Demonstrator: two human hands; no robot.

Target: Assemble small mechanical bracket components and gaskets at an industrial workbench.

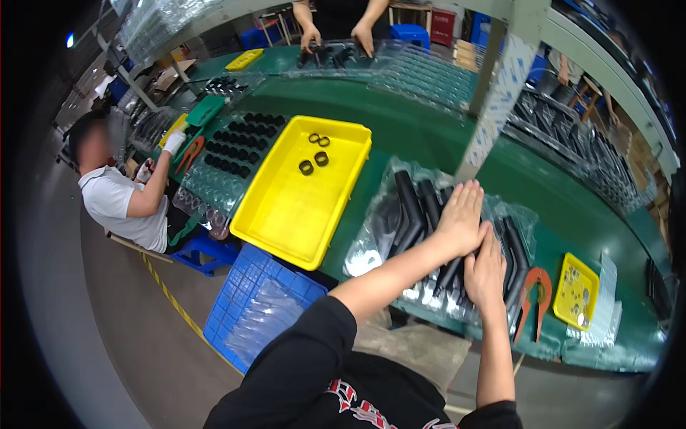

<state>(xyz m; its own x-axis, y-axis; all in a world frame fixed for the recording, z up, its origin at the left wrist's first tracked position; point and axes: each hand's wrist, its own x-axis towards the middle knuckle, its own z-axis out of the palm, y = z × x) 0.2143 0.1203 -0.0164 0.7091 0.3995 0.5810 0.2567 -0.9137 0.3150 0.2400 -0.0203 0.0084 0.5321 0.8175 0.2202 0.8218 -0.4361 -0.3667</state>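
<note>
Several black bent tubes [410, 209] lie side by side in a clear plastic tray [366, 239] on the green tabletop in front of me. My left hand [460, 220] rests on the middle tubes with its fingers stretched out. Just to its right and nearer, my right hand [486, 275] lies over the tubes, fingers extended and the thumb side close to the left hand. Both hands look open; the tube parts directly beneath them are hidden. Right of the tray lies an orange-handled cutter [536, 294].
Left of the tray stands a large yellow bin [282, 207] holding several black rings. A small yellow tray [577, 289] of small parts sits right. A blue crate [239, 293] stands below the table edge. A metal post [500, 100] rises behind. Co-workers sit left and stand opposite.
</note>
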